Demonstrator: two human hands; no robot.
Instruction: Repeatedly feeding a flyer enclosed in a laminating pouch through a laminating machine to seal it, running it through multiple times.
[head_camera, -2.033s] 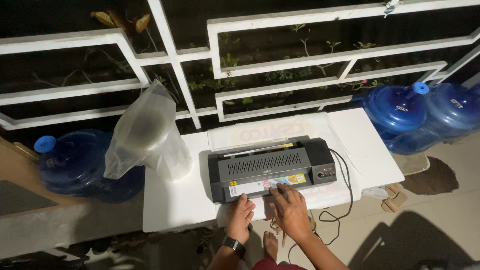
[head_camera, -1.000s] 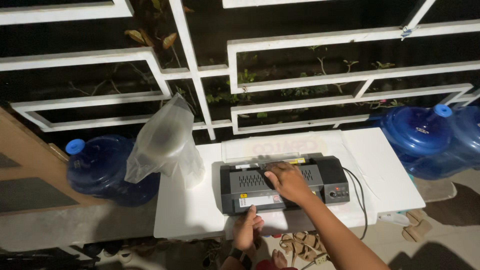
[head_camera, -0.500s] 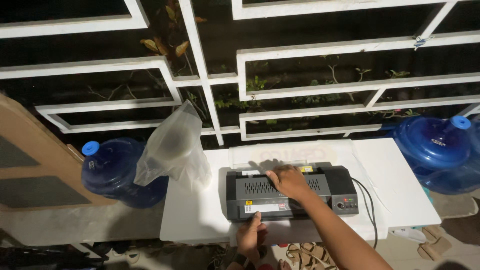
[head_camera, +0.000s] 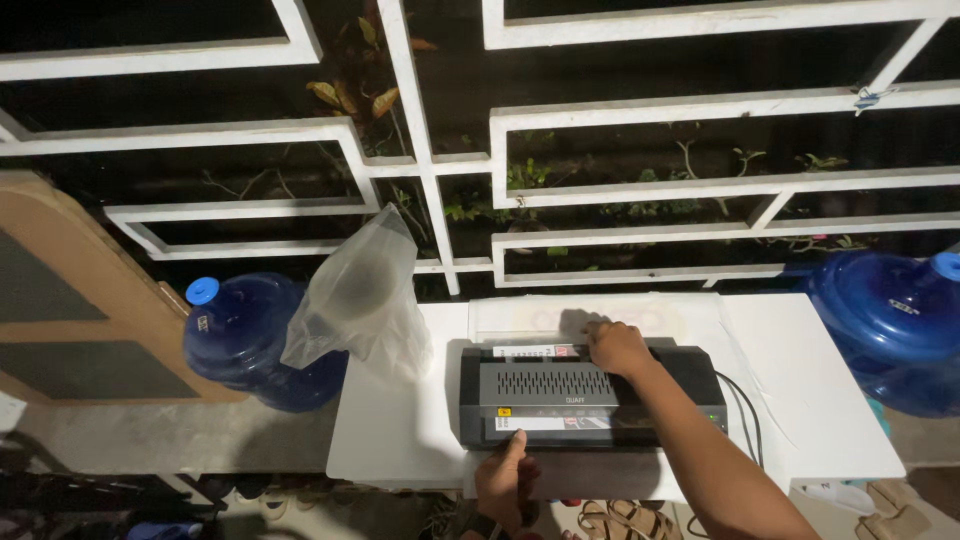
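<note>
1. Two hands are at work in the one view from the head, both at a dark grey laminating machine (head_camera: 585, 395) that sits in the middle of a white table (head_camera: 830, 400).
2. The right hand (head_camera: 617, 347) reaches over the top of the machine to its far edge. Its fingers bend down onto a clear shiny sheet (head_camera: 600, 318) that lies flat on the table just behind the machine. The fingers touch the sheet, but I cannot tell if they pinch it or only press on it.
3. The left hand (head_camera: 505, 478) is at the near side, low in the picture. It grips the near edge of a sheet (head_camera: 600, 484) that sticks out at the front of the machine, with the thumb on top.
4. A black cord (head_camera: 745, 415) runs from the right side of the machine across the table.
5. A see-through plastic bag (head_camera: 358, 292) stands at the left back corner of the table. What is in it is too blurry to tell.
6. Two big blue water jugs stand beside the table. The left jug (head_camera: 240, 335) is partly behind the bag, and the right jug (head_camera: 895, 325) is at the far right.
7. A white fence (head_camera: 420, 150) with green plants (head_camera: 520, 180) behind it is past the table.
</note>
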